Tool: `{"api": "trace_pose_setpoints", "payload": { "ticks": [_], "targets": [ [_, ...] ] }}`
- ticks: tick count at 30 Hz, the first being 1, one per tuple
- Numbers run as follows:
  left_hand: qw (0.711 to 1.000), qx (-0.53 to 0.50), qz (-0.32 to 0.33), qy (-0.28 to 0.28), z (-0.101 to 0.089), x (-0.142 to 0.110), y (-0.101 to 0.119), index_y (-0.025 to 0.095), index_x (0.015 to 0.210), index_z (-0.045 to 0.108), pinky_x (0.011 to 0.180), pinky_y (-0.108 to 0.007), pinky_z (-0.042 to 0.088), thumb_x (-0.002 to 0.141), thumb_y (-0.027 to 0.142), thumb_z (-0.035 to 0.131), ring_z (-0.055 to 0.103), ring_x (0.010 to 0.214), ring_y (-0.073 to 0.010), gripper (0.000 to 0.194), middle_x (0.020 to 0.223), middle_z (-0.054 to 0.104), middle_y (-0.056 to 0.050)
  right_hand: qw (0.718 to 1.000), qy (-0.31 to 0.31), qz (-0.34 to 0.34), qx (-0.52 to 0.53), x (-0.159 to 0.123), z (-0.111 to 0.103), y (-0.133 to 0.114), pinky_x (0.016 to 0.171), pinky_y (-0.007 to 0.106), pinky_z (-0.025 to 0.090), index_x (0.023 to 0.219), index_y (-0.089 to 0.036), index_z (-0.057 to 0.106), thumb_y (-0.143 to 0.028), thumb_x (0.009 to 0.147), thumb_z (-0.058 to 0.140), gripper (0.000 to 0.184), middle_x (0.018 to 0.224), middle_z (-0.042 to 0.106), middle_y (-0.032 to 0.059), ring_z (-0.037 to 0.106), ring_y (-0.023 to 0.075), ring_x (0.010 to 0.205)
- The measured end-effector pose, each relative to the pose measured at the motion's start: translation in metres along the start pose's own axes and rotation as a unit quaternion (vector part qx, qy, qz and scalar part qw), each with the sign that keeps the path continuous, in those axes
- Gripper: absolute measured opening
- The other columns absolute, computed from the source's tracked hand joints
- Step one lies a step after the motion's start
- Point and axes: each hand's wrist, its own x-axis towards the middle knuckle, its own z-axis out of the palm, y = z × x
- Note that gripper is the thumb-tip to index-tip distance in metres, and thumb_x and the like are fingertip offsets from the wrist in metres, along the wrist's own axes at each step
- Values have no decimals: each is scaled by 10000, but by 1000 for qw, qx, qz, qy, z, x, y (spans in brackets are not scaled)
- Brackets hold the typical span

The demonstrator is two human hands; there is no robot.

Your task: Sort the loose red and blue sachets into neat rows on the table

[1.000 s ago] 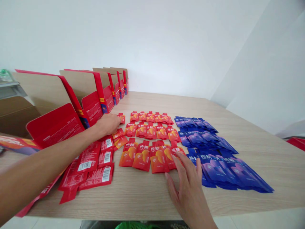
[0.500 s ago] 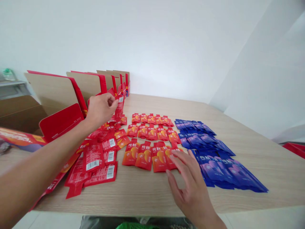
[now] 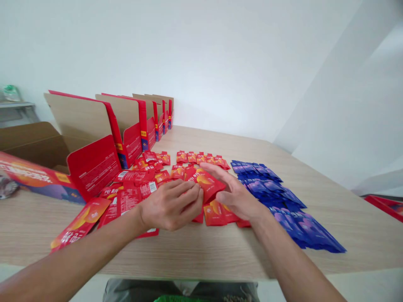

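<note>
My left hand point(image 3: 174, 205) is closed on the left edge of a red pouch point(image 3: 206, 182) with orange fruit on its front, held above the rows. Around the pouch's right side, my right hand point(image 3: 236, 191) has its fingers stretched out along the top edge and its thumb near the lower right corner. Whether it presses on the pouch I cannot tell. Below both hands lie rows of red pouches point(image 3: 217, 214), partly covered by them. A loose pile of red pouches point(image 3: 129, 201), some barcode side up, spreads beside my left forearm.
Rows of overlapping blue pouches point(image 3: 264, 188) lie right of my right hand. Along the table's left side stand several open red cartons point(image 3: 94, 167) with raised flaps. The wooden table point(image 3: 176, 256) has its front edge close to my lap. A red object point(image 3: 385, 205) shows at far right.
My left hand has come from the cartons to the middle, bringing a red pouch. My right hand has lifted from the front row and moved up and left to that pouch.
</note>
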Motion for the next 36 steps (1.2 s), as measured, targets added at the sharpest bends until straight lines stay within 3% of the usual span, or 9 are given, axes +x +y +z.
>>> {"api": "trace_pose_setpoints", "payload": {
  "ticks": [2,5,8,11,16,22,27,32,36],
  "targets": [
    [999,1,39,-37,-5,-3,-2,102,1028,741,778,-330,681,1020,95,576,792,915,-230,165,987,814,-115,990,-83,12,-112,-3,-21,-11,1215,476,480,1585,-219,533,-852,712,839,1121,1676,486,164,477,320,1557],
    [994,-22,81,-67,-10,-2,-2,157,945,774,765,-325,684,1023,118,551,791,898,-216,239,976,819,-85,939,-167,27,-299,-2,-37,-29,1207,471,490,1666,-244,465,-675,778,889,1074,1694,474,138,532,309,1518],
    [990,-58,105,-73,-10,0,2,173,918,784,755,-339,693,1007,132,576,789,892,-223,230,980,816,-85,878,-183,26,-442,0,-35,-41,1249,465,450,1673,-215,473,-548,731,958,1111,1649,536,127,573,321,1483],
    [988,-76,108,-76,-7,0,4,170,933,789,790,-352,698,999,140,600,788,934,-232,202,1023,813,-102,852,-175,6,-493,-1,-30,-42,1198,438,510,1658,-224,504,-514,709,967,1095,1580,612,110,662,315,1382],
    [990,-78,88,-73,0,-6,5,146,950,791,796,-354,696,997,142,629,786,957,-242,169,1009,805,-113,846,-165,-8,-507,-4,-30,-34,1245,488,458,1662,-226,499,-482,711,955,1085,1658,523,128,543,344,1507],
    [991,-99,69,-65,8,-6,12,155,943,790,752,-349,688,1012,150,613,788,938,-237,191,994,814,-97,857,-187,-2,-480,0,-24,-36,1246,442,451,1660,-204,482,-357,687,964,1097,1599,585,112,604,300,1434],
    [995,-93,5,-45,17,-8,12,126,998,773,787,-344,681,1052,139,565,794,975,-240,215,1033,831,-99,862,-184,-1,-473,8,-25,-35,1223,471,468,1672,-215,462,-355,675,965,1126,1611,567,139,595,328,1439],
    [991,-89,-93,-21,19,-7,12,104,1157,715,925,-428,678,1054,139,588,766,1150,-300,168,1204,813,-142,873,-172,-1,-456,18,-49,-16,1260,504,419,1694,-173,405,-402,757,894,1082,1690,469,168,514,334,1522],
    [980,-120,-159,7,18,-1,32,118,1177,709,1006,-472,650,1041,133,597,731,1200,-301,177,1224,802,-143,880,-117,-9,-461,47,-86,6,1287,513,378,1679,-178,425,-440,783,888,1042,1691,471,162,506,333,1529]
  ]
}}
